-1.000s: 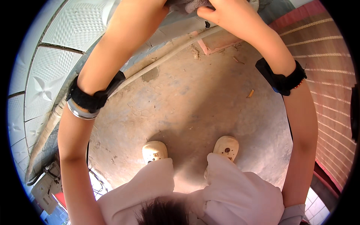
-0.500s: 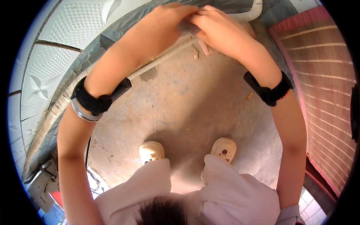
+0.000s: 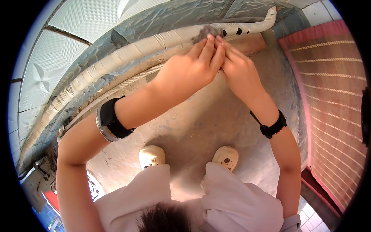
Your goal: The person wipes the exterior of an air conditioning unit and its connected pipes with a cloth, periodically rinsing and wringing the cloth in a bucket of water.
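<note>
Both hands meet at the far side, in front of a white wrapped pipe (image 3: 154, 42). At the fingertips is a grey, fuzzy clump (image 3: 208, 31), its exact kind unclear, overlapping the pipe in the picture. My left hand (image 3: 195, 63) has its fingers bent and gathered at the lower edge of the clump. Beside it, my right hand (image 3: 239, 63) presses its fingers against the left ones, also at the clump. Both hands are closed on it; the thumbs are mostly hidden. Whether the clump touches the pipe I cannot tell.
A thin ribbed hose (image 3: 135, 79) runs along the wall base below the pipe. A brown striped cloth with a pink border (image 3: 328, 85) hangs at the right. White patterned tiles (image 3: 58, 58) cover the left wall. Cables (image 3: 42, 170) and a box sit lower left.
My hands were overlapped higher up, covering part of the pipe. They have come down and nearer, fingers pointing away, and the grey clump now shows clearly. Both forearms have drawn inward.
</note>
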Action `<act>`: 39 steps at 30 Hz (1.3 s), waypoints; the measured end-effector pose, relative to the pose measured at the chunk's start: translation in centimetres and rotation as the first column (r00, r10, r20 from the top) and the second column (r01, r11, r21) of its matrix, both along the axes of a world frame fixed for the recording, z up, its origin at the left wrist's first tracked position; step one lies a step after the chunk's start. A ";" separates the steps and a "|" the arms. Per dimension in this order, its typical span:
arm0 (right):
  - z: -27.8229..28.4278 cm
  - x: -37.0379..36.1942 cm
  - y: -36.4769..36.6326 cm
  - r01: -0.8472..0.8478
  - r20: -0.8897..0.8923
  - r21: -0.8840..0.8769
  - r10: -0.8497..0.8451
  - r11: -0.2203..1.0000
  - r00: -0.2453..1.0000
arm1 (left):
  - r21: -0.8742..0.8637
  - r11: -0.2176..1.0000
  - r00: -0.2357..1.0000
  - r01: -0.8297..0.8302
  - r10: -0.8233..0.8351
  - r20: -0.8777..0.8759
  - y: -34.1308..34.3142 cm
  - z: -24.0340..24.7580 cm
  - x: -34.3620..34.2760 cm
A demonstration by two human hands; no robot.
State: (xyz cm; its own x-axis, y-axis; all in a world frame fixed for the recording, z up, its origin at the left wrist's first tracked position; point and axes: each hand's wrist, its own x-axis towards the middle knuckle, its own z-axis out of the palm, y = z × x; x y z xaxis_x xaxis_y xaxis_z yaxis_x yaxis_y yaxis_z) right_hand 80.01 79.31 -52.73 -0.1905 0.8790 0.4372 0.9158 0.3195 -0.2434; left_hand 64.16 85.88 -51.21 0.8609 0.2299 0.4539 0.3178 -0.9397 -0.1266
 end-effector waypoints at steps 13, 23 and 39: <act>-5.6 0.5 -2.2 -0.344 -0.786 -0.414 -0.522 0.842 -0.330 | -0.994 0.006 0.916 -0.111 0.388 -0.099 -0.1 -6.4 -2.3; -4.2 -1.2 2.2 -0.387 -0.631 -0.075 -0.345 0.919 -0.695 | -0.813 -0.430 0.875 0.392 0.447 0.186 2.1 -2.1 -0.1; -3.5 -2.6 0.2 -0.654 -0.609 -0.050 -0.542 0.755 -0.579 | -0.823 -0.565 0.871 0.055 0.431 -0.237 -1.5 0.6 -3.8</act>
State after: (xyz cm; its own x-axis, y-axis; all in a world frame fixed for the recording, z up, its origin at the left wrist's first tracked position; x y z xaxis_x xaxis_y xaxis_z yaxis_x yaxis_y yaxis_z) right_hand 77.37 79.56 -56.27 -0.2522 0.9281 -0.2738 -0.8579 -0.3453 -0.3804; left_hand 60.32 84.37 -50.61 0.5409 0.5603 -0.6273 0.2866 0.5784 0.7638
